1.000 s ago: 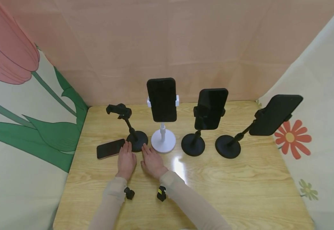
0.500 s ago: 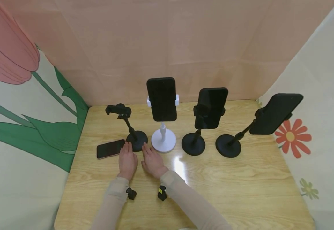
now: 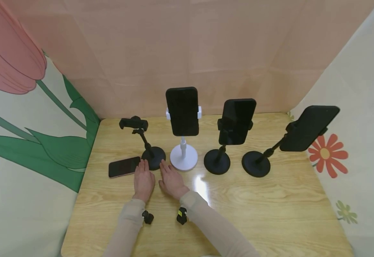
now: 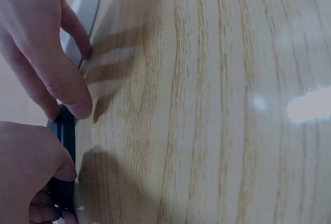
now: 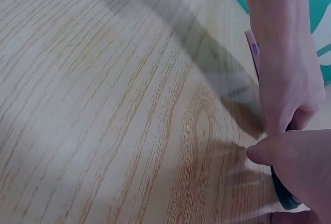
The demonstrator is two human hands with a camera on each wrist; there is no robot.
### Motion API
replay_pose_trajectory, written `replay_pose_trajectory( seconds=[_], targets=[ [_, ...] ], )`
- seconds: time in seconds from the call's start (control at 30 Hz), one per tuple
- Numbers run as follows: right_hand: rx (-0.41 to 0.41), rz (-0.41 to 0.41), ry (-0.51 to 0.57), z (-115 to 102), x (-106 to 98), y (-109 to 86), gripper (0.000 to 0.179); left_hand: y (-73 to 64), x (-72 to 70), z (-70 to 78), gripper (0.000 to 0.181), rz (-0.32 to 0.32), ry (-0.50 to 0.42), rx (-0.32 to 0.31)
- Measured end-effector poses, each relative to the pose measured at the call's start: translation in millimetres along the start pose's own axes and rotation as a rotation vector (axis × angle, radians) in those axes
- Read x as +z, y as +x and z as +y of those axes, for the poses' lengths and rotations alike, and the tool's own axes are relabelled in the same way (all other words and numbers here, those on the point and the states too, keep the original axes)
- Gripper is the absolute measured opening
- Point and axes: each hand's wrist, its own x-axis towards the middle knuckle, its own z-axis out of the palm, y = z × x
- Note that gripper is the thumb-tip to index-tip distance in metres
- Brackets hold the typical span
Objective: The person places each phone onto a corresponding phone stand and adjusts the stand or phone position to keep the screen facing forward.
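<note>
An empty-clamped black phone stand (image 3: pixel 133 123) stands at the left, its round black base (image 3: pixel 153 152) on the wooden table. My left hand (image 3: pixel 144 181) touches the near left edge of that base, fingers extended forward. On the base's near right edge rest the fingertips of my right hand (image 3: pixel 172 180), also stretched out. Both wrist views show the fingers around the base's dark rim (image 4: pixel 66 131); the hands partly hide it. A phone (image 3: pixel 124 167) lies flat beside the left hand, screen dark.
Right of the hands is a white stand (image 3: pixel 183 157) holding a phone (image 3: pixel 183 111). Beyond it are a black stand (image 3: pixel 217 161) with a phone (image 3: pixel 237 121) and another black stand (image 3: pixel 256 164) with a tilted phone (image 3: pixel 309 128). Printed cloths surround the table (image 3: pixel 270 210).
My left hand has shifted very slightly to the right beside the base. The right hand, the stands and the phones look the same.
</note>
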Motion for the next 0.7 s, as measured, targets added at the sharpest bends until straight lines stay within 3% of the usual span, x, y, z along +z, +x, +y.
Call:
replay_pose_trajectory(
  seconds=[0.27, 0.47, 0.7],
  targets=[
    [0.01, -0.025, 0.004, 2, 4, 1.7, 0.071, -0.6, -1.8, 0.5, 0.055, 0.0, -0.023, -0.005],
    [-0.018, -0.003, -0.016, 3, 6, -2.2, 0.074, 2.7, -0.3, -3.6, 0.054, 0.038, -0.044, 0.01],
    [-0.034, 0.034, 0.16, 8, 14, -16.5, 0.072, 11.5, -7.1, -14.5, 0.046, -0.004, -0.136, 0.022]
  ],
)
